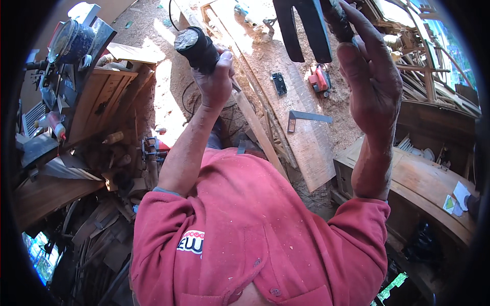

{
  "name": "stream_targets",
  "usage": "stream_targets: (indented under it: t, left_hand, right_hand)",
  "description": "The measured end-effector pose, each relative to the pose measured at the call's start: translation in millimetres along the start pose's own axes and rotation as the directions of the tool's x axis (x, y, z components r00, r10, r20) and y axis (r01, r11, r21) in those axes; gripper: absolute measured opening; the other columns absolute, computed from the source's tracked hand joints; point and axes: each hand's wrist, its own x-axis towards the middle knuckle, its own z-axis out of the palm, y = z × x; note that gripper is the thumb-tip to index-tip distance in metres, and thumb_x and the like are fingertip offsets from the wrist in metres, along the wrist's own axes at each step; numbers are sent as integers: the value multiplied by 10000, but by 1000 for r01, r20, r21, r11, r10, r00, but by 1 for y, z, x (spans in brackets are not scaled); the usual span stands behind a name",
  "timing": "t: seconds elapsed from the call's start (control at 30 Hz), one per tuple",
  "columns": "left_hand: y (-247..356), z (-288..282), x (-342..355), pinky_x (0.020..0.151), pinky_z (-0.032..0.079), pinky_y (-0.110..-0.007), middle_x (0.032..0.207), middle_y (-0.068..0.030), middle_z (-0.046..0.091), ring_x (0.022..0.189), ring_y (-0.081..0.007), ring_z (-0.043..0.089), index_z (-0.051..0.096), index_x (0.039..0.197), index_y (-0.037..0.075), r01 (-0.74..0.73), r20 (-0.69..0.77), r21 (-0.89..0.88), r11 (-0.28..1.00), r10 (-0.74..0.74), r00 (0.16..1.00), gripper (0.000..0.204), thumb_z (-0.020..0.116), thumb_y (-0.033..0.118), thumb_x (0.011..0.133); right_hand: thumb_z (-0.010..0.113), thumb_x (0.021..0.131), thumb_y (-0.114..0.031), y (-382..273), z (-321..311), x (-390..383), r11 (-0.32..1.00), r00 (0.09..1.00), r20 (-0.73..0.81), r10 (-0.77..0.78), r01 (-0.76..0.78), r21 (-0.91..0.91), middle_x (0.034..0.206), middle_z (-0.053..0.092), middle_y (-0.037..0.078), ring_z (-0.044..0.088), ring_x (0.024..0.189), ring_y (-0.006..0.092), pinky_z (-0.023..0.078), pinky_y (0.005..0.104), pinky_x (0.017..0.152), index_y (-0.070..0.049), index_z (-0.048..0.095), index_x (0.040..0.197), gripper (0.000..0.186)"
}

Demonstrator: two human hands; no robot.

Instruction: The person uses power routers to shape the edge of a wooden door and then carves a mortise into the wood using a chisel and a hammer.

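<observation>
Apart, the left hand (215, 84) grips one handle (201, 51), the right hand (375, 94) one forked tool (289, 33). One plank (316, 158) bears one square (310, 117), one case (278, 84).

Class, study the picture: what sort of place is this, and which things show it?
Most likely a woodworking shop: a long plank with a metal square lying on it, a red power tool beside it, and pale shavings scattered over the floor.

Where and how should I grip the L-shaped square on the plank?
Probably the short arm of the square, pinched from the left: the square lies flat on the plank, that arm points toward the red shirt, and the long arm extends right.
</observation>
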Motion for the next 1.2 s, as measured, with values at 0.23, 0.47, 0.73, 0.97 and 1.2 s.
stream_targets:
  t: [0.23, 0.47, 0.73, 0.97, 1.2]
  left_hand:
    - [3, -8, -1, 501, 410, -223, 661, 33, 534, 530, -49, 498, 583, 922, 58, 38, -10, 6, 999, -38, 999, 68, 627, 32, 878]
    - [3, -4, -8, 535, 432, -219, 719, 21, 588, 584, -50, 540, 605, 948, 55, 18, -9, -37, 999, -19, 1000, 89, 644, 18, 876]
    - [-18, -15, -24, 664, 450, -240, 831, 8, 569, 710, -76, 542, 559, 986, 77, -279, 169, 365, 888, 231, 958, 150, 632, 0, 880]
    - [-20, -24, -37, 788, 494, -319, 974, -49, 618, 886, -135, 605, 563, 993, 68, -237, 203, 449, 862, 160, 966, 169, 674, 36, 870]
    - [-27, -20, -31, 834, 512, -334, 1002, -69, 663, 905, -190, 651, 610, 1148, 25, -464, 329, 525, 713, 333, 884, 342, 724, 136, 845]
  right_hand:
    - [627, 970, -115, -7, 4, -6, 970, 979, 20, 203, -199, -137, 729, 601, -1, 523, 602, 60, 427, 230, 549, 13, 575, 1336, 391]
    - [644, 981, -184, -18, 8, -1, 950, 949, 37, 312, -311, -25, 797, 643, 21, 526, 619, 55, 424, 224, 556, 3, 571, 1351, 422]
    - [644, 953, -114, -24, 17, 7, 890, 919, 327, -218, 325, -319, 957, 671, 59, 549, 630, 103, 467, 301, 542, -154, 519, 1451, 515]
    - [665, 923, -184, -38, 10, 12, 892, 919, 334, -209, 319, -321, 680, 496, 39, 511, 554, 185, 450, 352, 508, -311, 523, 1441, 551]
    - [658, 942, -148, -35, 6, -2, 777, 804, 594, 30, 355, -519, 693, 499, 13, 529, 582, 149, 464, 328, 509, -240, 451, 1499, 602]
